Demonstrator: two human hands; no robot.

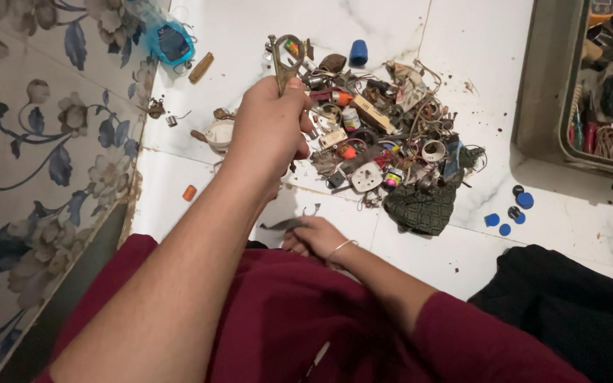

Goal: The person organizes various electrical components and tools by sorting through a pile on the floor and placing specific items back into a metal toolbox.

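The left hand [269,128] is gripping a brass tool [283,60] in a closed fist above the scrap pile [391,149]. The right hand [315,236] is lying on the floor tiles [576,220], fingers curled; whether it is holding anything, I cannot tell.

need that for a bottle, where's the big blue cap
In the head view the big blue cap stands on the white floor tiles at the top edge of the scrap pile, up and right of the left hand.

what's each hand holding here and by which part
The left hand grips a brass-coloured metal tool by its lower end; its looped top sticks out above the fingers. The right hand rests low, apparently holding nothing.
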